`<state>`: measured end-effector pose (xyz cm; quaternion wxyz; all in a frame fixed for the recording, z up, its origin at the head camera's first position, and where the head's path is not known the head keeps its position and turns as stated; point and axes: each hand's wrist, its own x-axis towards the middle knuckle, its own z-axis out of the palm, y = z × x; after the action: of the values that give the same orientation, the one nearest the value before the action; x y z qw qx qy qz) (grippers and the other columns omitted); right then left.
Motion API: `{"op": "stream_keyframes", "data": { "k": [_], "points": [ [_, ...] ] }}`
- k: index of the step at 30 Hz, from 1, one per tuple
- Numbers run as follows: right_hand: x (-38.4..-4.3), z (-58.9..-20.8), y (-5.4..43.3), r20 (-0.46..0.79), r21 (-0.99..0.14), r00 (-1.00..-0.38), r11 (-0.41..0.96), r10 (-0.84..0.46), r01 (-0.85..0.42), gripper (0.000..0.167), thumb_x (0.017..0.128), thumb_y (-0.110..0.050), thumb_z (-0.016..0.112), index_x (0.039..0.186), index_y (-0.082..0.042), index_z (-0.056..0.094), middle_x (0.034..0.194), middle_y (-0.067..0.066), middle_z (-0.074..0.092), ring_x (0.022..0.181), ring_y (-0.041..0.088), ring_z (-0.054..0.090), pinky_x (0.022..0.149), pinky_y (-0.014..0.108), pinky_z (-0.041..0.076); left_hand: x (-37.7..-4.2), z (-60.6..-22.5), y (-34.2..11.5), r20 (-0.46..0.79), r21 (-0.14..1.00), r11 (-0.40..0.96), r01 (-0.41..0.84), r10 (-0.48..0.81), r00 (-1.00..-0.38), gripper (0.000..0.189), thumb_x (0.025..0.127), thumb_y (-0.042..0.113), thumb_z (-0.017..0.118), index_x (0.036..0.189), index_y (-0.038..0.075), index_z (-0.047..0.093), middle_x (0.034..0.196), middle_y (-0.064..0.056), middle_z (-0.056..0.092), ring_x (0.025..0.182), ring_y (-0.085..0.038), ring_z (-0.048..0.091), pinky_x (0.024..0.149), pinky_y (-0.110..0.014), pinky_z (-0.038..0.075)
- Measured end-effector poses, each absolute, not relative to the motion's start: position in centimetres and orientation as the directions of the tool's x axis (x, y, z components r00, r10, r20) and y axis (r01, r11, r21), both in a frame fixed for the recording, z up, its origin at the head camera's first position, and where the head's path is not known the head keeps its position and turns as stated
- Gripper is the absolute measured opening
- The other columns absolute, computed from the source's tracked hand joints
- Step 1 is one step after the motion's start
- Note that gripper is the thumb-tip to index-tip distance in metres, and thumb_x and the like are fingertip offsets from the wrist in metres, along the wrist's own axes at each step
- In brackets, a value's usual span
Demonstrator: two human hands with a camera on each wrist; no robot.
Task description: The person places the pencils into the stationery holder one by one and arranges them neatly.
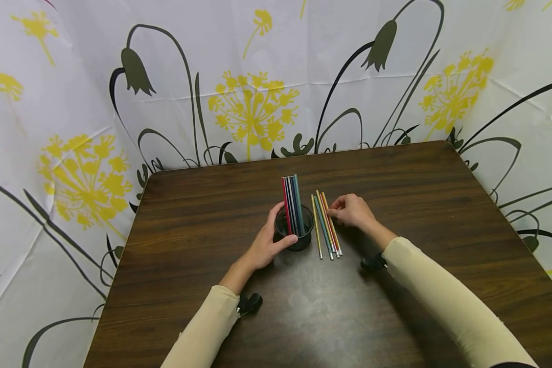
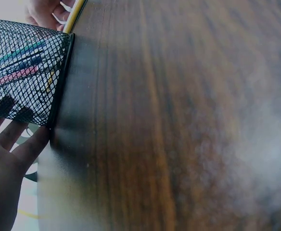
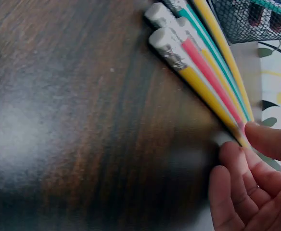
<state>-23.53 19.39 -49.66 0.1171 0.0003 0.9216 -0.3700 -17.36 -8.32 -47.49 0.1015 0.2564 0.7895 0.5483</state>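
My left hand (image 1: 263, 249) grips a black mesh pencil cup (image 1: 306, 240), its thumb and fingers curved around the sides. Several pencils (image 1: 292, 198), red, dark and teal among them, stand in the cup and lean together. Just right of it lies a loose row of pencils (image 1: 323, 225) in yellow, teal and red, their white erasers toward me. At the far end of this row, my right hand (image 1: 351, 210) pinches the outermost yellow pencil (image 3: 205, 91) between thumb and fingers. The right wrist view shows that pencil still lying along the others.
The dark wood-grain table (image 1: 202, 214) reaches back to a white curtain (image 1: 175, 117) printed with yellow and grey-green flowers. A black wrist camera (image 1: 250, 304) is strapped at the left wrist, and another dark wrist camera (image 1: 373, 262) at the right.
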Motion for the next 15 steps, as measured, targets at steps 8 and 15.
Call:
{"op": "stream_keyframes", "data": {
  "k": [8, 15],
  "points": [
    [-23.44, -49.88, 19.47, -0.214, -0.679, -0.973, 0.730, -0.091, 0.081, 0.017, 0.088, -0.025, 0.074, 0.089, -0.008, 0.071, 0.065, 0.001, 0.064, 0.052, 0.014, 0.059, 0.051, 0.029, 0.049, -17.34, -47.63, -8.22, 0.138, 0.922, 0.243, 0.302, 0.522, -0.842, 0.080, 0.093, 0.012, 0.064, 0.155, 0.008, 0.014, 0.139, -0.027, 0.043, 0.123, -0.041, 0.046, 0.105, -0.062, 0.029],
    [-23.45, -49.22, 19.39, -0.228, -0.558, -0.973, 0.824, -0.038, 0.099, 0.016, 0.086, -0.028, 0.072, 0.091, -0.013, 0.070, 0.072, 0.001, 0.066, 0.057, 0.017, 0.061, 0.056, 0.035, 0.046, -17.31, -47.41, -8.24, 0.135, 0.915, 0.262, 0.306, 0.516, -0.846, 0.079, 0.094, 0.013, 0.064, 0.155, 0.010, 0.014, 0.141, -0.026, 0.042, 0.125, -0.041, 0.045, 0.106, -0.060, 0.029]
  ]
}}
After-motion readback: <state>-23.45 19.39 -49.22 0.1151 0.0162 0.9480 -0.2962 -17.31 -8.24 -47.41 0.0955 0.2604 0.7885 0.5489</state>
